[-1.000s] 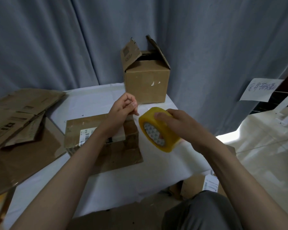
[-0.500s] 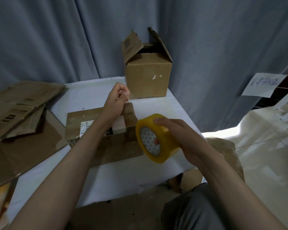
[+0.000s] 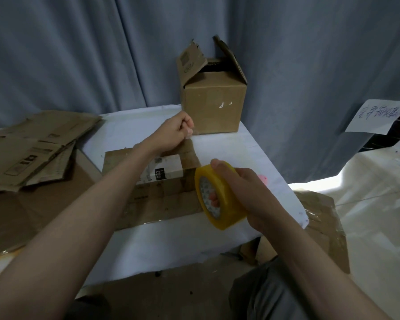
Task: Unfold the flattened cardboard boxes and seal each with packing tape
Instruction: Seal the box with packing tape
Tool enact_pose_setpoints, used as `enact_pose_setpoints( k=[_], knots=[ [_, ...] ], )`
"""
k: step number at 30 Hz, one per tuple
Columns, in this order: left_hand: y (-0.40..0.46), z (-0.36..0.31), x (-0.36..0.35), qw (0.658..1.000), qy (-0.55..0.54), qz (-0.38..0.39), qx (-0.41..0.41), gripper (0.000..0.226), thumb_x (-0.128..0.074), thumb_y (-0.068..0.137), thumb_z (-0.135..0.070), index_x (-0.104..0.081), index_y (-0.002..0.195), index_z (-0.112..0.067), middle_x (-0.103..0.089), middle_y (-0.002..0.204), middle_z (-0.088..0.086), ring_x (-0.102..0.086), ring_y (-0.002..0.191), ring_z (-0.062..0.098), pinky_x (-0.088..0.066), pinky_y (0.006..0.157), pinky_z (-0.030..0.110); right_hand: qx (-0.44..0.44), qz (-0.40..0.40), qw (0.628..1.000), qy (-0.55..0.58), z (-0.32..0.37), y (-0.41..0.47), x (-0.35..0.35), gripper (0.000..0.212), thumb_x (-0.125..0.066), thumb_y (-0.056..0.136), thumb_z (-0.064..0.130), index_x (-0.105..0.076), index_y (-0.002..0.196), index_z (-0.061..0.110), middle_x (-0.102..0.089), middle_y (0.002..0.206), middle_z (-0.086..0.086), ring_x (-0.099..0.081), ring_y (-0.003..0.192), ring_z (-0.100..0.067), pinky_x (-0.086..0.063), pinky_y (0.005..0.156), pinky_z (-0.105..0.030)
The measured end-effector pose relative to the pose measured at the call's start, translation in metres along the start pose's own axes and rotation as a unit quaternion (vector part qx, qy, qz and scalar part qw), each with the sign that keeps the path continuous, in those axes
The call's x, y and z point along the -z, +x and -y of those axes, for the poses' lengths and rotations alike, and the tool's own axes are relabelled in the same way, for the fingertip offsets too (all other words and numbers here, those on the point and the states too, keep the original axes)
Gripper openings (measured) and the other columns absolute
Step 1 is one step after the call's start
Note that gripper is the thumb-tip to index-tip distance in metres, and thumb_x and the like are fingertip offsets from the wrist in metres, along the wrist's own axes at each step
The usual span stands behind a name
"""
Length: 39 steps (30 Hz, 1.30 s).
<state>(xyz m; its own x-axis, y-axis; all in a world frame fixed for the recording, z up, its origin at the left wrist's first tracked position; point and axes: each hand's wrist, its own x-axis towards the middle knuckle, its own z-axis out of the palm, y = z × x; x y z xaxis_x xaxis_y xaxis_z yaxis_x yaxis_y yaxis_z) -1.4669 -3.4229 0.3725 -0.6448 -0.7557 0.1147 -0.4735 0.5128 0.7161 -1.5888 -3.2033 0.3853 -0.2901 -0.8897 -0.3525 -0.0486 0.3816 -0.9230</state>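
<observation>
My right hand (image 3: 247, 192) grips a yellow roll of packing tape (image 3: 219, 199) above the table's near right part, thumb on the rim and a fingertip through the core. My left hand (image 3: 173, 132) pinches the clear tape end, stretched away from the roll, over the far edge of a flattened cardboard box (image 3: 157, 192) with a white label. An unfolded box (image 3: 214, 105) with open top flaps stands at the table's far edge, just beyond my left hand.
The table carries a white cloth (image 3: 171, 245). Several flattened boxes (image 3: 30, 153) lie stacked at the left. More cardboard with clear tape (image 3: 321, 218) sits low at the right, beside white fabric. A grey curtain hangs behind, with a paper note (image 3: 376, 116) at right.
My left hand has moved away toward the upright box with the tape end, and my right hand has drawn the roll nearer and lower, stretching the strip longer.
</observation>
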Motion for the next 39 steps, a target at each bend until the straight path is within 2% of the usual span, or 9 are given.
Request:
enact_pose_setpoints(
  k=[5, 8, 13, 21, 26, 29, 31, 34, 39],
  knots=[
    [0.003, 0.003, 0.001, 0.999, 0.012, -0.032, 0.009, 0.011, -0.049, 0.1, -0.005, -0.058, 0.105, -0.01, -0.058, 0.09, -0.001, -0.054, 0.079, 0.01, -0.046, 0.067, 0.022, 0.007, -0.001, 1.0, 0.007, 0.001, 0.001, -0.004, 0.028, -0.056, 0.093, 0.054, -0.054, 0.099, 0.027, -0.063, 0.059, 0.015, -0.066, 0.052, 0.0, -0.046, 0.046, -0.015],
    [0.007, 0.001, 0.001, 0.999, 0.045, -0.008, 0.003, 0.011, -0.051, 0.099, -0.006, -0.059, 0.106, -0.008, -0.059, 0.093, -0.002, -0.053, 0.082, 0.009, -0.043, 0.068, 0.02, -0.016, 0.013, 1.0, 0.01, 0.001, -0.002, -0.001, 0.018, -0.056, 0.097, 0.042, -0.048, 0.091, 0.027, -0.06, 0.056, 0.015, -0.063, 0.049, -0.002, -0.047, 0.049, -0.016],
    [0.01, 0.001, -0.001, 0.996, 0.09, 0.018, -0.005, 0.012, -0.052, 0.098, -0.005, -0.06, 0.105, -0.01, -0.059, 0.098, 0.0, -0.052, 0.084, 0.009, -0.042, 0.07, 0.019, -0.04, 0.04, 0.998, 0.014, -0.008, -0.002, -0.004, 0.05, -0.063, 0.09, 0.051, -0.048, 0.128, 0.022, -0.061, 0.098, 0.008, -0.061, 0.088, -0.013, -0.049, 0.086, -0.036],
    [0.014, 0.005, -0.003, 0.994, 0.111, 0.018, 0.013, 0.01, -0.064, 0.092, -0.008, -0.062, 0.101, -0.012, -0.063, 0.1, 0.004, -0.058, 0.09, 0.018, -0.04, 0.069, 0.021, -0.03, 0.053, 0.998, 0.027, -0.014, 0.0, -0.011, 0.058, -0.064, 0.086, 0.056, -0.05, 0.13, 0.02, -0.069, 0.103, 0.002, -0.066, 0.097, -0.018, -0.05, 0.098, -0.043],
    [-0.002, 0.003, -0.006, 0.983, 0.152, -0.097, -0.013, 0.052, -0.077, 0.083, -0.028, -0.048, 0.125, -0.022, -0.044, 0.126, 0.003, -0.048, 0.105, 0.016, -0.04, 0.087, 0.028, -0.024, 0.067, 0.997, 0.023, -0.016, 0.001, -0.009, 0.056, -0.063, 0.086, 0.058, -0.053, 0.129, 0.024, -0.07, 0.108, 0.005, -0.063, 0.105, -0.019, -0.047, 0.103, -0.045],
    [-0.024, -0.002, -0.016, 0.967, 0.199, -0.102, -0.121, 0.021, -0.065, 0.093, -0.02, -0.061, 0.112, -0.014, -0.055, 0.116, 0.004, -0.052, 0.104, 0.02, -0.044, 0.089, 0.03, -0.012, 0.076, 0.997, 0.027, -0.02, 0.001, -0.006, 0.023, -0.058, 0.092, 0.051, -0.056, 0.101, 0.03, -0.073, 0.071, 0.02, -0.067, 0.086, -0.01, -0.049, 0.091, -0.034],
    [-0.041, 0.001, -0.024, 0.97, 0.203, -0.063, -0.115, 0.026, -0.05, 0.102, -0.026, -0.068, 0.115, -0.013, -0.063, 0.121, 0.003, -0.055, 0.11, 0.019, -0.046, 0.097, 0.036, -0.005, 0.068, 0.997, 0.027, -0.018, -0.002, -0.007, 0.018, -0.055, 0.095, 0.048, -0.055, 0.096, 0.03, -0.07, 0.065, 0.022, -0.07, 0.072, -0.003, -0.05, 0.082, -0.029],
    [-0.064, 0.006, -0.033, 0.974, 0.219, 0.018, -0.055, 0.057, -0.024, 0.105, -0.046, -0.044, 0.149, -0.016, -0.039, 0.157, 0.0, -0.035, 0.144, 0.015, -0.025, 0.12, 0.036, -0.001, 0.056, 0.998, 0.026, -0.017, -0.004, -0.008, 0.013, -0.051, 0.099, 0.044, -0.049, 0.093, 0.033, -0.065, 0.054, 0.024, -0.064, 0.054, 0.009, -0.046, 0.075, -0.028],
    [-0.076, 0.001, -0.036, 0.968, 0.242, 0.045, -0.041, 0.055, -0.018, 0.109, -0.038, -0.016, 0.159, -0.016, -0.01, 0.166, -0.001, -0.009, 0.152, 0.011, -0.007, 0.124, 0.035, -0.004, 0.078, 0.996, 0.037, -0.015, -0.007, -0.014, 0.028, -0.054, 0.099, 0.035, -0.056, 0.119, 0.016, -0.077, 0.078, -0.001, -0.074, 0.071, -0.013, -0.054, 0.093, -0.043]
  ],
)
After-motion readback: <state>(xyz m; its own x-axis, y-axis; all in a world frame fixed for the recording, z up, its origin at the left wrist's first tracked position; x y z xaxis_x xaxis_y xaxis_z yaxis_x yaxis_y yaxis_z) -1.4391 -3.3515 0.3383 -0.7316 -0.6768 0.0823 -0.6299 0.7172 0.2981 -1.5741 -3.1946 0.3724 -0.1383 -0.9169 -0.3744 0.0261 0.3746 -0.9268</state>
